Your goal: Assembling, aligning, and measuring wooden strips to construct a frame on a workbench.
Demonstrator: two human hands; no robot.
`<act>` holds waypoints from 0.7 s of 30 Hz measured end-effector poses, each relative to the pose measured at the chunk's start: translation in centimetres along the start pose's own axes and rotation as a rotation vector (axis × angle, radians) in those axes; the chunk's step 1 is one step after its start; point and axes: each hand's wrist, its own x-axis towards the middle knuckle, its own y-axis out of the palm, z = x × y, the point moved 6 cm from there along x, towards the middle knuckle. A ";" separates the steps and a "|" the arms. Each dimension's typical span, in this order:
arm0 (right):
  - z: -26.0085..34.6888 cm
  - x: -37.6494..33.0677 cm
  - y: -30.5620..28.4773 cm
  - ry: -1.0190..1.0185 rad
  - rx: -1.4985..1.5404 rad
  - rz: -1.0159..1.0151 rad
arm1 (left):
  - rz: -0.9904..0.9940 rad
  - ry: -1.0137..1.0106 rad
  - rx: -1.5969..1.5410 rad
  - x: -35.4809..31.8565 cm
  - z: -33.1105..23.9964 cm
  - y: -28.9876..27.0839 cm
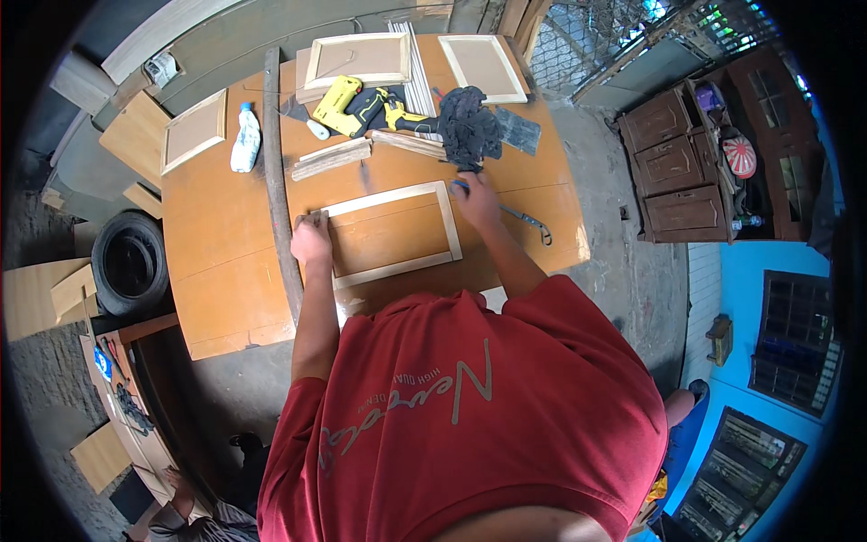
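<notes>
A bare rectangular wooden frame lies on the orange-brown table in front of me. My left hand is closed at its left end, with the fingers curled on the upper left corner. Just past the frame's right end, my right hand is closed around something with a bit of blue showing; the rest is hidden by the fingers. Close to the right wrist lies a thin dark tool with a hooked end. A bunched black cloth sits beyond the right hand.
A yellow nail gun, wood strips and panelled frames lie across the table's far side. A dark bar crosses the table left of the frame, beside a bottle. A tyre stands at left; another person's hand shows lower left.
</notes>
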 end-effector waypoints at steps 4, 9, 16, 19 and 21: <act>-7.0 -2.4 -3.9 0.181 0.006 -0.126 | -0.010 0.021 0.019 0.1 0.0 0.0; -8.6 -6.4 -6.0 0.117 -0.022 0.126 | -0.024 0.036 0.038 0.3 1.1 0.3; -8.2 -8.4 -5.5 0.263 -0.051 0.239 | -0.016 0.079 -0.071 -1.0 1.3 0.2; -8.4 -8.5 -5.4 0.301 0.004 0.326 | -0.053 0.095 -0.172 -0.9 1.9 0.6; -7.2 -8.6 -5.8 0.188 0.053 0.277 | -0.042 0.072 -0.192 -0.9 2.4 0.9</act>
